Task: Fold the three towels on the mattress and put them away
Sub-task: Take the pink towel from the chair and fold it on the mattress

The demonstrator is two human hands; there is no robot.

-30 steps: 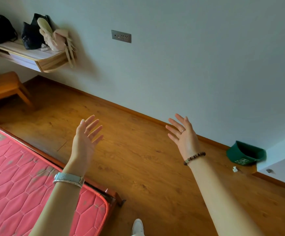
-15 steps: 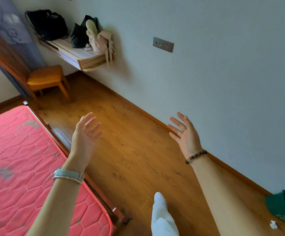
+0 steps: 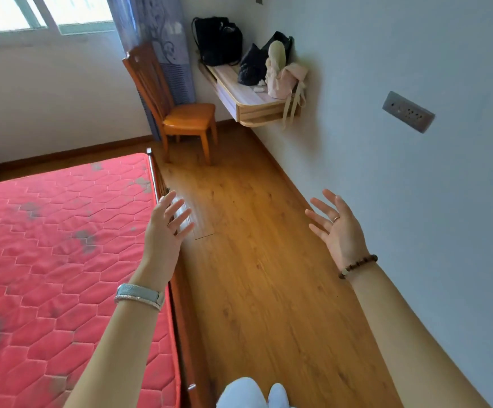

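Both hands raised in the air, touching nothing.
- Left hand (image 3: 164,234): fingers straight and slightly spread, palm turned towards the other hand. Silver bracelet (image 3: 139,295) on the wrist.
- Right hand (image 3: 340,231): fingers straight and spread wide, palm facing left. Ring (image 3: 335,219) on one finger, bead bracelet (image 3: 357,265) on the wrist.
- Red quilted mattress (image 3: 48,245): left of and below the left fingers, bare where visible, with grey stains. Its wooden bed rail (image 3: 180,307) runs under the left fingertips.
- Towels: cannot tell where from this view.
- Wooden floor (image 3: 254,275) lies between the two sets of fingers.
- Wooden chair (image 3: 186,119) stands well beyond the left fingertips.
- Wall shelf (image 3: 248,100) with a black bag (image 3: 215,39) and a pink bag (image 3: 283,79) is further ahead, between the hands.
- Wall socket (image 3: 408,111) sits above and right of the right fingers.
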